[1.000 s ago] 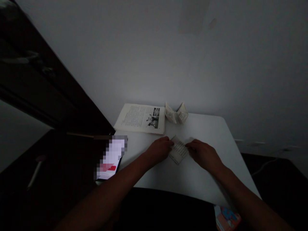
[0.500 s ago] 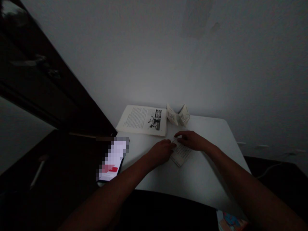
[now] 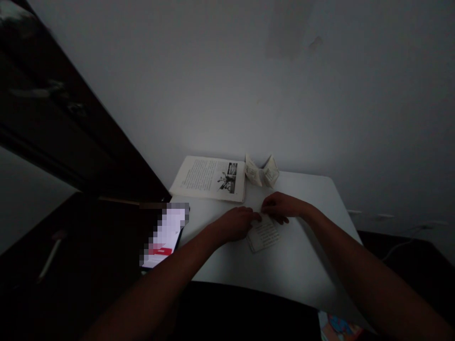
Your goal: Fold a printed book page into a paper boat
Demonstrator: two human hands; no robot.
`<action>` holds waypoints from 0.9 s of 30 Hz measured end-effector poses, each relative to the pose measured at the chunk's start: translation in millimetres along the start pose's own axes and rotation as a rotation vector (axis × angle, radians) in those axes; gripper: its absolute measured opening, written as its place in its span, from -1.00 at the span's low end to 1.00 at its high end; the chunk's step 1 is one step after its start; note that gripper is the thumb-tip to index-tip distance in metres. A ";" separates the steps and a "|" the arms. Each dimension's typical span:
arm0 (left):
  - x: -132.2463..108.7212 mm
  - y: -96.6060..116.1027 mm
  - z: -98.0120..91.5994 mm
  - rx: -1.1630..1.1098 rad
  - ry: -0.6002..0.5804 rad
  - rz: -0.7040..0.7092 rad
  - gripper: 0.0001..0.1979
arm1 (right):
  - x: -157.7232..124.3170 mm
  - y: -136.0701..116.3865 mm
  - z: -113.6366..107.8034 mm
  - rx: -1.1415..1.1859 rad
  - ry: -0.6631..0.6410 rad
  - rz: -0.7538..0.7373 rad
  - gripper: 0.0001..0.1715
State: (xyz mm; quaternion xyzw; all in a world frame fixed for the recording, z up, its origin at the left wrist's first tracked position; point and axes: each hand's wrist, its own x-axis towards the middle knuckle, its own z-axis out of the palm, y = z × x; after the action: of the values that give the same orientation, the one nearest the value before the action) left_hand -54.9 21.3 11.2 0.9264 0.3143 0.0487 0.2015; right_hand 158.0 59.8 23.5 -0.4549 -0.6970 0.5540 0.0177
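Observation:
A small folded sheet of printed paper lies on the white table under my hands. My left hand has its fingers closed on the paper's upper left edge. At the upper right edge, my right hand pinches the paper between thumb and forefinger, with its other fingers curled above. Just beyond my hands stands a folded paper shape with raised points, made of similar printed paper. Part of the sheet's far edge is hidden by my fingers.
A printed book with a dark picture lies at the table's back left. A lit phone, partly blurred out, rests at the left edge of the white table. A wall stands behind, a dark door at left. Something colourful shows below.
The folded paper has turned slightly between my hands, its near corner shifting left and toward me. My right hand has moved a little to the right. The camera view shifted slightly.

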 end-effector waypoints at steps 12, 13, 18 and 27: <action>-1.6 2.0 0.2 -0.004 0.016 -0.031 -0.72 | -3.0 -8.3 13.4 -0.124 0.109 0.038 -0.53; -1.5 1.8 0.6 -0.004 0.014 -0.031 -0.72 | -3.3 -7.6 14.5 -0.141 0.139 0.043 -0.52; -0.9 0.6 2.4 -0.022 0.019 -0.032 -0.70 | -4.2 -2.5 18.2 -0.223 0.253 0.050 -0.47; -1.0 2.1 1.4 -0.007 0.011 -0.032 -0.67 | -7.5 -0.8 17.9 -0.270 0.296 0.114 -0.44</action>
State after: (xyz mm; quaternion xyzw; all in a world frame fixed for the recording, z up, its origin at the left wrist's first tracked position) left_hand -54.3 18.8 10.8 0.9204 0.3298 0.0518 0.2035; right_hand 152.4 41.4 20.8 -0.5682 -0.7279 0.3829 0.0275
